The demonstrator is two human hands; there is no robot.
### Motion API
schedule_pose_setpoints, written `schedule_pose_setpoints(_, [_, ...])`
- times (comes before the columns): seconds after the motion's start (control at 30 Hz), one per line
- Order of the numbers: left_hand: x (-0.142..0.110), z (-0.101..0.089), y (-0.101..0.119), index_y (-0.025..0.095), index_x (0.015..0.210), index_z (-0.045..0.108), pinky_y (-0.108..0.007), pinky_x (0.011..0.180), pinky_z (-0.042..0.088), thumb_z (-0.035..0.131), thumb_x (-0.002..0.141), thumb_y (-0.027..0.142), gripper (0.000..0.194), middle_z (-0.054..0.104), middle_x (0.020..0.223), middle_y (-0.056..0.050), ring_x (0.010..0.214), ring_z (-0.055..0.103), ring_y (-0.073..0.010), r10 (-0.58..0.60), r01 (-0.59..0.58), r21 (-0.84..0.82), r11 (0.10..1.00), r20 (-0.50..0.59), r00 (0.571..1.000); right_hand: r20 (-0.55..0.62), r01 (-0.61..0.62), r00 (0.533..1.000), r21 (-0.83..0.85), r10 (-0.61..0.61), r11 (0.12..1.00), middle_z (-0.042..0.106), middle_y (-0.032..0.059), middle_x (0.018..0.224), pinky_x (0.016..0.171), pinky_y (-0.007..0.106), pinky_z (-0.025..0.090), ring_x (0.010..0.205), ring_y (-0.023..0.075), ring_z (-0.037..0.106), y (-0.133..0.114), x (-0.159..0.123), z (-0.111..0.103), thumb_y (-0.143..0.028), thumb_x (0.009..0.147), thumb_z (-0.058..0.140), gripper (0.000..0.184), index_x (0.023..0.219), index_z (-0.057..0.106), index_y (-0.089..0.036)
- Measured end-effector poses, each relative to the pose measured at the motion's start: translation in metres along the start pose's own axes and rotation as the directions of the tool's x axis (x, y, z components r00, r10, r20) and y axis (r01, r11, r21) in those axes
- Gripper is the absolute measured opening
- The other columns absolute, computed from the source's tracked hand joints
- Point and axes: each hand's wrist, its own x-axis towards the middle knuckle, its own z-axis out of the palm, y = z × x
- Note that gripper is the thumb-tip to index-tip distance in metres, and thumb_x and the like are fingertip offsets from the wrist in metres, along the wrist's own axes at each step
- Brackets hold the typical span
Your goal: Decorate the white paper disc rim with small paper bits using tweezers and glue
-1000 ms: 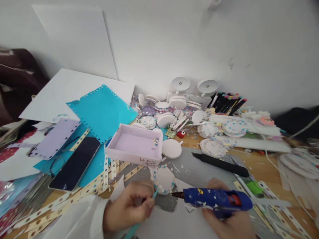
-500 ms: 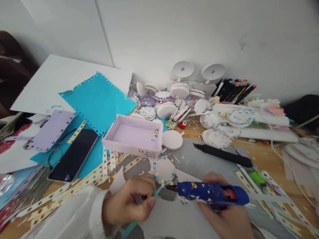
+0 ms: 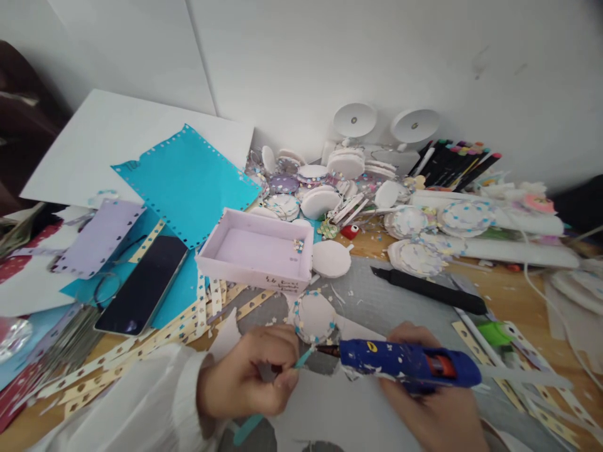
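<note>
My left hand (image 3: 252, 376) is closed in a pinch on a thin teal tool (image 3: 301, 360), whose tip points at the lower rim of a white foam disc (image 3: 313, 317) edged with small coloured dots. My right hand (image 3: 436, 411) grips a blue glue gun (image 3: 407, 365) lying level; its nozzle almost touches the same rim from the right. The disc rests on a grey mat (image 3: 372, 301) just in front of a lilac tray (image 3: 257, 251) holding a few tiny pieces.
A phone (image 3: 144, 285) lies at the left on teal paper (image 3: 188, 182) with punched paper strips (image 3: 155, 342) around. Several decorated white discs (image 3: 409, 242), a black knife (image 3: 426, 290), markers (image 3: 455, 164) and two round lamps (image 3: 384, 122) crowd the back by the wall.
The view has tilted and shifted a little. Both hands stay at the disc; the glue gun nozzle and teal tool tip have crept closer to its lower rim.
</note>
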Motion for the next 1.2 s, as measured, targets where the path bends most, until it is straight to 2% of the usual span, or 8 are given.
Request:
schedule_pose_setpoints(0.2, [-0.0003,0.0001,0.0002,0.022,0.055,0.022,-0.033,0.058,0.031,0.037,0.089,0.041,0.042,0.033,0.051,0.000,0.056,0.037,-0.0168,-0.024,0.023,0.032,0.999,0.009,1.000,0.014,-0.002,1.000,-0.004,0.002,1.000,0.055,-0.0043,0.063,0.042,0.021,0.048,0.051,0.0131,0.057,0.0027,-0.0024,-0.0008,-0.017,0.071,0.055,0.014,0.080,0.049,-0.025])
schedule_pose_setpoints(0.57, [-0.0028,0.0017,-0.0021,0.021,0.054,0.025,-0.032,0.059,0.030,0.041,0.088,0.032,0.039,0.034,0.053,0.001,0.057,0.037,-0.0160,0.009,-0.009,0.000,1.000,-0.002,1.000,0.011,0.009,1.000,0.001,-0.009,1.000,0.056,-0.0040,0.064,0.041,0.021,0.047,0.052,0.0132,0.058,0.0021,-0.0017,0.0002,-0.017,0.073,0.055,0.013,0.080,0.050,-0.025])
schedule_pose_setpoints(0.83, [-0.0003,0.0003,-0.0008,0.021,0.054,0.025,-0.032,0.056,0.029,0.042,0.088,0.033,0.040,0.034,0.052,0.001,0.056,0.038,-0.0161,0.014,-0.014,0.005,1.000,-0.006,1.000,0.012,0.007,1.000,0.002,-0.007,1.000,0.055,-0.0039,0.063,0.042,0.020,0.047,0.052,0.0134,0.057,0.0023,-0.0023,-0.0002,-0.018,0.074,0.055,0.012,0.080,0.048,-0.025])
schedule_pose_setpoints(1.03, [-0.0003,-0.0006,-0.0005,0.021,0.054,0.025,-0.032,0.056,0.030,0.038,0.091,0.038,0.043,0.034,0.052,0.001,0.056,0.037,-0.0158,0.018,-0.018,0.010,1.000,-0.002,1.000,0.036,0.009,0.999,0.009,-0.009,1.000,0.053,-0.0040,0.063,0.043,0.020,0.046,0.052,0.0130,0.055,0.0038,-0.0038,0.0003,-0.018,0.075,0.056,0.012,0.080,0.047,-0.025])
schedule_pose_setpoints(1.2, [0.0007,0.0011,-0.0016,0.021,0.055,0.024,-0.031,0.055,0.030,0.034,0.092,0.044,0.045,0.034,0.051,0.001,0.055,0.037,-0.0154,0.079,-0.078,0.036,0.996,-0.021,0.997,0.030,0.015,0.999,-0.027,-0.014,1.000,0.052,-0.0049,0.064,0.047,0.019,0.047,0.053,0.0116,0.055,0.0080,-0.0061,0.0005,-0.018,0.074,0.056,0.014,0.081,0.046,-0.025])
